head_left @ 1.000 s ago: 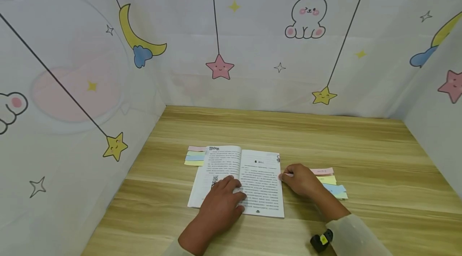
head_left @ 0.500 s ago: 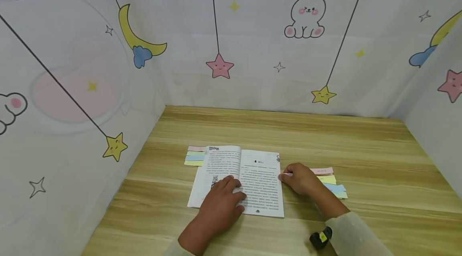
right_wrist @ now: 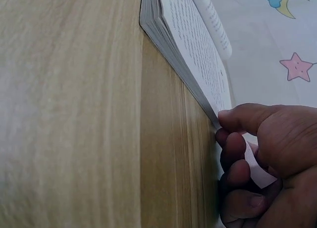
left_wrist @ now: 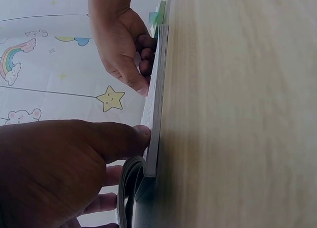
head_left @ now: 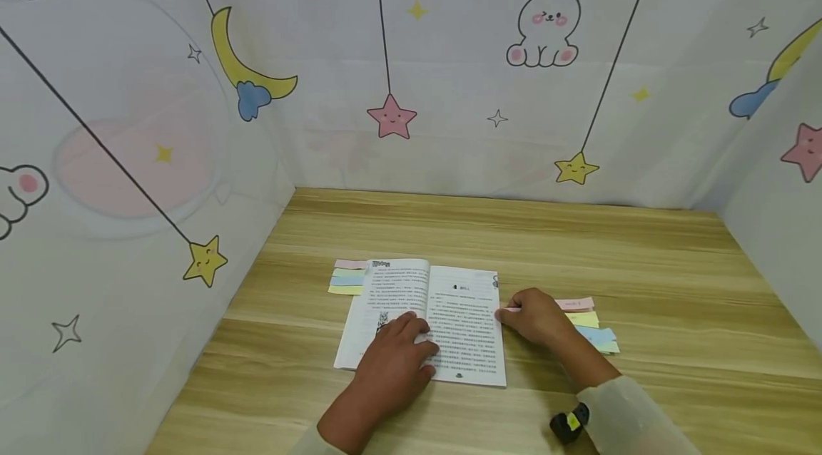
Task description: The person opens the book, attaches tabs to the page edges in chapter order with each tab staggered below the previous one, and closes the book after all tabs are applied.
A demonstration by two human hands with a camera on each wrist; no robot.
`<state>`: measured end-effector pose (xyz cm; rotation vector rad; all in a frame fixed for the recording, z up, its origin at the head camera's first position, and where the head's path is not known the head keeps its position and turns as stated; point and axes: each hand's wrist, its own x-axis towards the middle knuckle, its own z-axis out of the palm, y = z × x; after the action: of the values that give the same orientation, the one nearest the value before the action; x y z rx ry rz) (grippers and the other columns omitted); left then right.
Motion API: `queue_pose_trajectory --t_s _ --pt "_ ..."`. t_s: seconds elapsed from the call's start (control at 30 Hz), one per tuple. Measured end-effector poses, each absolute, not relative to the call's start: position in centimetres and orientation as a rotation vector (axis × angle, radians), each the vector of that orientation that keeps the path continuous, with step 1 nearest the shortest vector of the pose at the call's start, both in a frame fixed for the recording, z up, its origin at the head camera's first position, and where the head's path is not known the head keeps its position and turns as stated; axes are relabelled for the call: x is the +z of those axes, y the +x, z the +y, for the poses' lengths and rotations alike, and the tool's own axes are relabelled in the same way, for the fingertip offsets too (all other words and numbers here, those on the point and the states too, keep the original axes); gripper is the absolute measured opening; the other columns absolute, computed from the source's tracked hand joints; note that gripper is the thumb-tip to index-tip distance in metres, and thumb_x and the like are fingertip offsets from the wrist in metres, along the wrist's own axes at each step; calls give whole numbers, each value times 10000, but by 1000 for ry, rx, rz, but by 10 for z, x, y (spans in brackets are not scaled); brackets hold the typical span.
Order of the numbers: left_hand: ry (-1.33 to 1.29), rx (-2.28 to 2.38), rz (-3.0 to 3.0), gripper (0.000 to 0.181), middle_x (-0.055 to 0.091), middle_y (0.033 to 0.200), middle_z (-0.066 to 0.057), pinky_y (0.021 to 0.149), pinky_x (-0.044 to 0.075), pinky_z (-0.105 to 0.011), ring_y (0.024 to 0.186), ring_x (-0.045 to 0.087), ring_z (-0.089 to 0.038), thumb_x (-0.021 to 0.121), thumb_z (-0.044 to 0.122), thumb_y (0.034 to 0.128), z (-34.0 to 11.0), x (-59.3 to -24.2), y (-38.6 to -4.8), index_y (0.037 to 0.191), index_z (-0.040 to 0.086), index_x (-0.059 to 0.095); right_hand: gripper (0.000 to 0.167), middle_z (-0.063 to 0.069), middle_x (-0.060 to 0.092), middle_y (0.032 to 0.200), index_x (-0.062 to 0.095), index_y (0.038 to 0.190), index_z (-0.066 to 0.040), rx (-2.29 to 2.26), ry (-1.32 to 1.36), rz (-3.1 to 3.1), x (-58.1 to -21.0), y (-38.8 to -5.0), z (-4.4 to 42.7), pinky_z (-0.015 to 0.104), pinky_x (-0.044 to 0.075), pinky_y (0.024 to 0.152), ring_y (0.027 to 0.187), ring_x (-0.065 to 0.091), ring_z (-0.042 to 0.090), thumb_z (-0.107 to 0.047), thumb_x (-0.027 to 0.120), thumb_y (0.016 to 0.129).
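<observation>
An open book (head_left: 462, 319) lies flat on the table, printed pages up. The left hand (head_left: 394, 359) rests across its lower middle with fingers spread; in the left wrist view, that hand (left_wrist: 59, 163) has its thumb on the page near the fold. At the book's right edge, the right hand (head_left: 536, 318) pinches a pink paper strip (head_left: 511, 309) between thumb and forefinger. The right wrist view shows the right hand (right_wrist: 277, 159) with its other fingers curled and a pale strip (right_wrist: 258, 171) across the palm, its thumb tip touching the book's edge (right_wrist: 185, 82).
Pink, green, blue and yellow strips (head_left: 347, 278) lie beside the book's upper left. Further pink, yellow, blue and green strips (head_left: 594, 335) lie right of the right hand, partly behind the forearm. A black device (head_left: 569, 423) is at the right wrist. Patterned cloth walls surround the wooden table (head_left: 514, 227).
</observation>
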<state>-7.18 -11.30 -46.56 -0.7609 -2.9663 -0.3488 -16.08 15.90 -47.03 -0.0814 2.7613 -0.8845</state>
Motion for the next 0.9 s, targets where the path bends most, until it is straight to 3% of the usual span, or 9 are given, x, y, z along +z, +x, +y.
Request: queue_pose_trajectory --t_s 0.3,0.53,0.7,0.9 --pt "-757 -350 -2973 260 599 1310 0 1145 379 -462 1358 456 -243 782 308 902 -113 -466 -72 1148 223 777 286 13 608 730 709 802 -92 -821 10 2814 -472 -161 155 294 399 531 654 529 183 -354 739 916" --pt "-771 -342 -2954 260 602 1300 -1 1140 384 -457 1344 465 -241 787 311 898 -114 -467 -72 1142 222 779 368 88 690 973 664 984 -52 -828 22 2800 -472 -164 159 365 492 652 795 586 224 -377 800 876" --pt "-771 -339 -2950 267 601 1303 -2 1148 377 -451 1344 464 -240 788 315 898 -114 -468 -73 1146 217 779 573 179 673 1172 626 1165 -29 -861 5 2750 -470 -164 163 459 517 810 972 606 289 -395 877 802" --pt "-761 -347 -2964 272 595 1312 1 1146 378 -451 1345 460 -237 784 316 900 -114 -468 -72 1155 222 776 849 270 632 1258 483 1398 4 -886 -12 2768 -467 -155 164 516 530 839 1041 620 332 -404 897 779"
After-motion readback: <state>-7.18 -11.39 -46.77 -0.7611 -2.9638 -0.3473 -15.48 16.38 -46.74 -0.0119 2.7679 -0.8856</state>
